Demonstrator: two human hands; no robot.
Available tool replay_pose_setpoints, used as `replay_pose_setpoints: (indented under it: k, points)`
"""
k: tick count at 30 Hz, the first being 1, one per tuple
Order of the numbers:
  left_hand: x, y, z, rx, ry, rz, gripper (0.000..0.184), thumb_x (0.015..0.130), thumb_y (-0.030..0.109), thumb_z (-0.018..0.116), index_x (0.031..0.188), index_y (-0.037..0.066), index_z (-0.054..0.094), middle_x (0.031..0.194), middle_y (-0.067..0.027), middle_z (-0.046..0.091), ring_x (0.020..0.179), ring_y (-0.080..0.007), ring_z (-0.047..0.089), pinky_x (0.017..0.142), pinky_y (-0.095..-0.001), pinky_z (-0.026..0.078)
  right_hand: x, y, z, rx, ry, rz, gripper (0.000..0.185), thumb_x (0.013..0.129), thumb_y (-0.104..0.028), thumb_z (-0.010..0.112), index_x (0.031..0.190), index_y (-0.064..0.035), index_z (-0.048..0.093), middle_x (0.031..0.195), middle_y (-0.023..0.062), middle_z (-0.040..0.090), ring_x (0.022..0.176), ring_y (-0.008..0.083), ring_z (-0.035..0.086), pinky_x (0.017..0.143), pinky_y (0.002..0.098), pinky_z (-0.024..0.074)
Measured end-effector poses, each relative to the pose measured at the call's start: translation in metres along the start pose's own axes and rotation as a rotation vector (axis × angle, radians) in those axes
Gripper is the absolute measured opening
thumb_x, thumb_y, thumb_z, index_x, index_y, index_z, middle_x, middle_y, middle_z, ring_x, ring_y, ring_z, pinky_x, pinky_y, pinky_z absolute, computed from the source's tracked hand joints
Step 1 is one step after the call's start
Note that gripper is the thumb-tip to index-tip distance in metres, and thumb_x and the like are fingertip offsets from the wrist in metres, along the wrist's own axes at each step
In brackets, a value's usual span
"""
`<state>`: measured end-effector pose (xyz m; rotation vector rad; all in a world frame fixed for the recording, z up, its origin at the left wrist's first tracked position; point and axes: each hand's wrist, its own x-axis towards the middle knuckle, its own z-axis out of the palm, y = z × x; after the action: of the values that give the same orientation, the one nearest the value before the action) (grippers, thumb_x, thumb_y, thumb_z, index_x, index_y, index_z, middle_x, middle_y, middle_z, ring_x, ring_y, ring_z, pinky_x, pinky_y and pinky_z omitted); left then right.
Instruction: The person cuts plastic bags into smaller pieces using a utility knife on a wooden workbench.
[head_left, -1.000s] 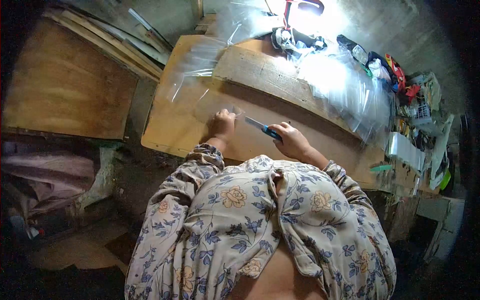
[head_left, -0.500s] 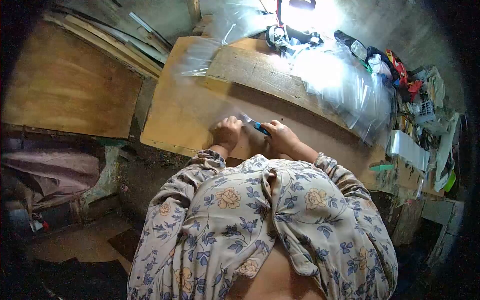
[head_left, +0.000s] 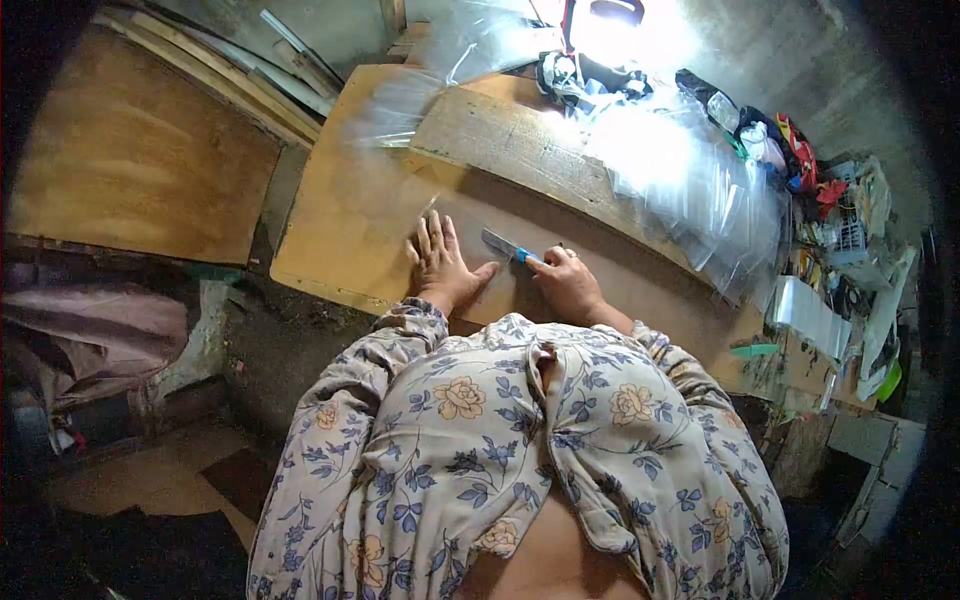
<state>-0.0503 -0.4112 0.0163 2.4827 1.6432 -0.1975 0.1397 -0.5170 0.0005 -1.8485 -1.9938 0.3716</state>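
Observation:
My left hand [head_left: 443, 265] lies flat on the wooden board [head_left: 330, 235], fingers spread and thumb pointing right. By its fingertips is a small pale sliver [head_left: 429, 206], too small to make out. My right hand [head_left: 572, 287] is closed around the blue handle of a utility knife [head_left: 510, 247]. Its broad metal blade points up and left, towards the left hand but apart from it. I cannot tell whether the blade touches the surface.
A long raised plank [head_left: 520, 150] runs across the table behind my hands. Clear plastic sheets [head_left: 715, 210] are heaped at its right under a bright lamp, and more clear plastic [head_left: 400, 105] lies at the back left. Sundries crowd the right side around a plastic basket [head_left: 848, 235].
My left hand has gone from curled fingers to lying flat and spread, slightly further left. My right hand has moved a little right and lower, still holding the knife, whose blade now shows broadside.

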Motion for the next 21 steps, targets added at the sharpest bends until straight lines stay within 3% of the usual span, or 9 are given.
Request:
replay_pose_setpoints:
  k: [9,12,16,18,20,21]
  points:
    - [0.001,-0.002,-0.002,-0.067,-0.040,-0.003,0.108,0.067,0.068,0.050,0.137,-0.001,0.006,0.145,-0.0172,0.001,0.133,-0.0321,-0.004,0.104,-0.0511,-0.002,0.005,0.019,-0.006,-0.059,0.002,-0.032,0.030,0.076,-0.012,0.057,0.105,-0.0182,0.058,0.086,0.0091,0.051,0.080,0.0282,0.052,0.069,0.0370,0.0467]
    - [0.001,-0.003,-0.006,-0.012,-0.072,-0.004,0.106,0.069,0.068,0.047,0.138,0.000,0.005,0.145,-0.0155,-0.001,0.134,-0.0310,-0.006,0.104,-0.0502,-0.002,0.030,0.014,-0.001,-0.074,-0.051,-0.020,0.030,0.077,-0.012,0.055,0.106,-0.0192,0.058,0.089,0.0095,0.051,0.083,0.0283,0.052,0.070,0.0367,0.0471]
    - [0.005,-0.008,0.006,-0.040,-0.037,0.024,0.106,0.067,0.065,0.053,0.137,-0.001,0.009,0.145,-0.0170,0.002,0.133,-0.0320,-0.002,0.104,-0.0527,0.001,0.078,-0.001,0.004,-0.102,-0.062,-0.056,0.024,0.080,-0.015,0.054,0.103,-0.0174,0.059,0.086,0.0082,0.051,0.081,0.0269,0.051,0.071,0.0363,0.0444]
    - [0.013,-0.016,0.041,-0.108,0.042,0.027,0.107,0.066,0.065,0.053,0.137,-0.001,0.008,0.145,-0.0167,0.003,0.133,-0.0324,-0.001,0.104,-0.0531,0.002,0.106,-0.011,0.004,-0.180,-0.196,-0.014,0.028,0.082,-0.017,0.051,0.109,-0.0191,0.056,0.091,0.0092,0.051,0.085,0.0283,0.051,0.074,0.0357,0.0445]
    - [0.017,-0.017,0.032,0.489,0.530,0.016,0.107,0.065,0.067,0.052,0.137,0.000,0.010,0.144,-0.0159,0.004,0.133,-0.0331,0.001,0.104,-0.0532,0.005,0.133,-0.019,0.008,-0.217,-0.229,-0.067,0.033,0.083,-0.017,0.049,0.115,-0.0206,0.053,0.097,0.0100,0.050,0.090,0.0291,0.050,0.077,0.0356,0.0446]
    - [0.013,-0.013,0.028,-0.070,0.023,0.014,0.099,0.069,0.062,0.051,0.137,0.002,0.013,0.144,-0.0154,0.009,0.133,-0.0326,0.004,0.103,-0.0529,0.007,0.145,-0.024,0.010,-0.197,-0.266,-0.051,0.031,0.083,-0.017,0.048,0.114,-0.0206,0.053,0.099,0.0108,0.049,0.094,0.0303,0.050,0.079,0.0359,0.0451]
